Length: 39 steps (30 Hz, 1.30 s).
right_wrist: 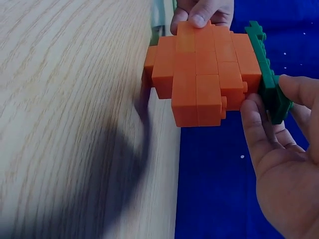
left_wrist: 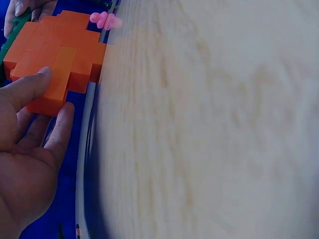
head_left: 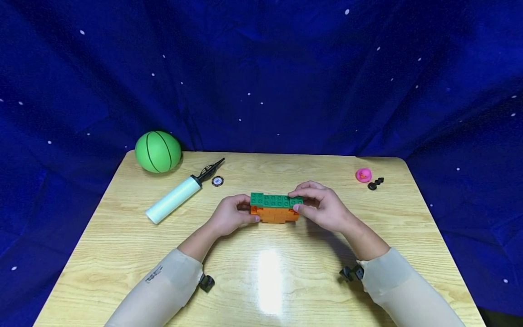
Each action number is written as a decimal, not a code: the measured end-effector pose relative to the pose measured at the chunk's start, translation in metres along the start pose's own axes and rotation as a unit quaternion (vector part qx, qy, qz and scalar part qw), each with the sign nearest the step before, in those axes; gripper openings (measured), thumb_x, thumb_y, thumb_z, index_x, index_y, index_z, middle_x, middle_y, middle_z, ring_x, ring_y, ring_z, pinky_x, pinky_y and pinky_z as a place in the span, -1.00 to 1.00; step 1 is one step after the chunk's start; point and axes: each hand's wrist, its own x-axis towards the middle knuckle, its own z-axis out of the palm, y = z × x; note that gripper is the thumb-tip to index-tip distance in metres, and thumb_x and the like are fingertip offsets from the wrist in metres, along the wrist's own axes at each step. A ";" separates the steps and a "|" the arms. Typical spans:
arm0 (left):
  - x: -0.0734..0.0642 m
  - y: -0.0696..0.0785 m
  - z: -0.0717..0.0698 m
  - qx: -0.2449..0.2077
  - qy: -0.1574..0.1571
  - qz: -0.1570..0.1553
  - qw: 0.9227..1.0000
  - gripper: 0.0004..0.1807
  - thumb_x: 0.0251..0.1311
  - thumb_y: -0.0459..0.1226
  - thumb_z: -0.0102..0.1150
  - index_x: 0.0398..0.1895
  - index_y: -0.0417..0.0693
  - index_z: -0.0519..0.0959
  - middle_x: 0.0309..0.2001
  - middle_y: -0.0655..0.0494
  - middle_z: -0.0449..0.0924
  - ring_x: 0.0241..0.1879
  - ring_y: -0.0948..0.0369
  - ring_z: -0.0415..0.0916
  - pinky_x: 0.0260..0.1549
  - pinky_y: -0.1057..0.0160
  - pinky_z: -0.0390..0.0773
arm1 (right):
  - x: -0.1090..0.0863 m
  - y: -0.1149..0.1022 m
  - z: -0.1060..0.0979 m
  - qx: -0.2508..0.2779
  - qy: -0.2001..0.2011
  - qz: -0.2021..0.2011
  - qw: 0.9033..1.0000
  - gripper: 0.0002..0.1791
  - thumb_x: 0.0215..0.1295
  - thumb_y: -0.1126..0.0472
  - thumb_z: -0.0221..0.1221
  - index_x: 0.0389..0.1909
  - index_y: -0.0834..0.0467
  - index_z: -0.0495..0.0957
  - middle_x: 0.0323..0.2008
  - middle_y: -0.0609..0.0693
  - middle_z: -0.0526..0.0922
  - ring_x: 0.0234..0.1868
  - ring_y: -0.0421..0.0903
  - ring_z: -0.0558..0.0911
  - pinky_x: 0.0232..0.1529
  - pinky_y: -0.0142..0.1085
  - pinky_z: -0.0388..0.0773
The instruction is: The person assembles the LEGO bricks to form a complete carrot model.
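Note:
An orange toy-brick build [head_left: 275,215] of stepped outline stands upright over the middle of the table, a strip of green toy bricks [head_left: 274,200] along its top. My left hand [head_left: 231,216] pinches the orange build at its left side; the left wrist view shows the thumb on its face and fingers behind. From the right, my right hand [head_left: 323,207] grips the end of the green strip. Its thumb lies on a green brick [right_wrist: 269,82] that sits at a slant in the right wrist view, and the fingertips reach the edge of the orange bricks [right_wrist: 197,74].
On the left lie a green ball [head_left: 158,151], a pale hand pump [head_left: 175,199] with a black nozzle, and a poker chip [head_left: 218,181]. Far right, a pink rubber duck [head_left: 363,175] sits beside a small black object [head_left: 372,185]. A blue curtain [head_left: 261,91] hangs behind the wooden table [head_left: 229,281].

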 end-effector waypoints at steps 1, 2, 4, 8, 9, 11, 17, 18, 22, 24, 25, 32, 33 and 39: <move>0.000 0.000 0.000 0.001 0.001 0.000 1.000 -0.64 0.08 -0.25 0.59 -0.06 -0.04 0.69 -0.16 0.14 0.75 -0.10 0.17 0.68 -0.07 0.13 0.66 | 0.000 0.000 0.000 -0.003 0.000 -0.003 1.000 -0.68 0.30 0.38 0.39 0.06 0.14 0.74 0.02 0.04 0.63 -0.14 -0.07 0.58 -0.18 -0.37 0.57; 0.000 -0.001 0.000 0.002 0.001 0.000 1.000 -0.64 0.08 -0.25 0.59 -0.06 -0.04 0.69 -0.16 0.14 0.75 -0.10 0.17 0.67 -0.07 0.13 0.66 | 0.000 0.001 0.000 -0.006 -0.001 -0.006 1.000 -0.66 0.29 0.38 0.40 0.07 0.14 0.73 0.02 0.04 0.63 -0.14 -0.07 0.58 -0.17 -0.36 0.57; -0.001 -0.001 0.000 0.003 0.002 0.000 1.000 -0.64 0.08 -0.25 0.59 -0.06 -0.04 0.69 -0.16 0.14 0.74 -0.10 0.17 0.67 -0.07 0.13 0.66 | 0.001 0.002 0.001 -0.013 0.001 -0.016 1.000 -0.60 0.24 0.40 0.43 0.11 0.17 0.71 0.03 0.06 0.63 -0.14 -0.06 0.59 -0.15 -0.32 0.60; -0.001 -0.001 0.000 -0.002 0.000 0.003 1.000 -0.64 0.08 -0.26 0.59 -0.07 -0.05 0.68 -0.17 0.13 0.75 -0.10 0.16 0.68 -0.08 0.13 0.66 | 0.002 0.002 0.002 -0.019 0.009 -0.037 0.999 -0.47 0.11 0.51 0.47 0.16 0.28 0.65 0.02 0.15 0.63 -0.24 0.01 0.58 -0.25 -0.19 0.63; -0.001 -0.001 0.000 -0.003 -0.001 0.003 1.000 -0.64 0.08 -0.26 0.59 -0.07 -0.05 0.68 -0.17 0.13 0.75 -0.10 0.16 0.68 -0.07 0.13 0.66 | 0.002 0.002 0.002 -0.021 0.011 -0.040 0.999 -0.45 0.08 0.54 0.47 0.15 0.31 0.64 0.01 0.18 0.62 -0.27 0.05 0.56 -0.28 -0.16 0.62; -0.002 -0.001 0.000 -0.007 -0.003 0.005 1.000 -0.65 0.08 -0.26 0.58 -0.07 -0.05 0.68 -0.17 0.13 0.76 -0.10 0.17 0.69 -0.07 0.13 0.66 | 0.001 -0.003 0.003 -0.019 0.014 -0.041 0.999 -0.42 0.03 0.59 0.47 0.14 0.35 0.63 0.00 0.23 0.62 -0.31 0.14 0.52 -0.37 -0.12 0.56; -0.002 -0.001 0.001 -0.019 -0.009 0.013 1.000 -0.65 0.11 -0.29 0.57 -0.06 -0.08 0.66 -0.15 0.10 0.76 -0.08 0.15 0.70 -0.09 0.17 0.68 | -0.003 -0.024 0.003 -0.010 0.008 0.015 1.000 -0.40 0.06 0.58 0.46 0.19 0.33 0.61 -0.02 0.18 0.59 -0.27 0.28 0.48 -0.41 -0.25 0.44; -0.002 -0.001 0.001 -0.020 -0.009 0.014 1.000 -0.65 0.11 -0.30 0.57 -0.05 -0.08 0.66 -0.14 0.09 0.76 -0.08 0.15 0.70 -0.09 0.17 0.68 | -0.004 -0.025 0.003 -0.014 0.007 0.023 1.000 -0.39 0.07 0.56 0.46 0.21 0.31 0.60 -0.02 0.16 0.58 -0.26 0.28 0.49 -0.41 -0.27 0.44; -0.002 -0.001 0.001 -0.020 -0.008 0.015 1.000 -0.65 0.11 -0.30 0.57 -0.06 -0.08 0.66 -0.13 0.08 0.76 -0.06 0.13 0.69 -0.08 0.17 0.67 | -0.008 -0.016 0.004 -0.033 0.006 0.038 0.999 -0.34 0.10 0.48 0.49 0.28 0.25 0.57 -0.03 0.10 0.59 -0.21 0.26 0.54 -0.36 -0.15 0.50; -0.002 -0.001 0.001 -0.020 -0.008 0.015 1.000 -0.65 0.10 -0.30 0.57 -0.06 -0.08 0.66 -0.13 0.08 0.76 -0.07 0.13 0.69 -0.09 0.16 0.68 | -0.010 -0.001 0.005 -0.045 0.003 0.042 0.998 -0.34 0.11 0.39 0.52 0.28 0.18 0.58 -0.04 0.05 0.60 -0.21 0.20 0.57 -0.33 -0.12 0.53; -0.002 -0.001 0.001 -0.020 -0.008 0.015 1.000 -0.65 0.11 -0.30 0.57 -0.06 -0.08 0.66 -0.13 0.08 0.75 -0.08 0.14 0.69 -0.10 0.17 0.68 | -0.011 0.006 0.005 -0.052 0.002 0.047 0.998 -0.34 0.12 0.35 0.53 0.28 0.14 0.59 -0.06 0.02 0.60 -0.22 0.17 0.57 -0.32 -0.13 0.54; -0.001 -0.002 0.002 -0.022 -0.007 0.016 1.000 -0.64 0.11 -0.31 0.57 -0.04 -0.08 0.65 -0.13 0.09 0.74 -0.09 0.15 0.68 -0.13 0.19 0.68 | -0.020 0.035 0.009 -0.069 -0.008 0.069 0.995 -0.55 0.11 0.22 0.57 0.03 0.09 0.67 -0.06 -0.04 0.62 -0.26 0.07 0.54 -0.30 -0.29 0.53; -0.002 -0.002 0.002 -0.021 -0.007 0.016 1.000 -0.64 0.11 -0.30 0.57 -0.04 -0.08 0.65 -0.13 0.09 0.74 -0.08 0.15 0.68 -0.12 0.19 0.68 | -0.020 0.037 0.010 -0.070 -0.009 0.069 0.995 -0.59 0.12 0.21 0.56 -0.01 0.07 0.68 -0.06 -0.04 0.63 -0.26 0.06 0.54 -0.29 -0.29 0.53; -0.002 -0.002 0.001 -0.025 -0.009 0.016 1.000 -0.61 0.11 -0.31 0.56 0.00 -0.07 0.66 -0.12 0.08 0.73 -0.07 0.14 0.67 -0.11 0.18 0.68 | -0.024 0.040 0.014 -0.077 -0.002 0.079 0.994 -0.74 0.20 0.18 0.51 -0.13 0.03 0.69 -0.17 0.00 0.68 -0.25 -0.05 0.59 -0.25 -0.27 0.57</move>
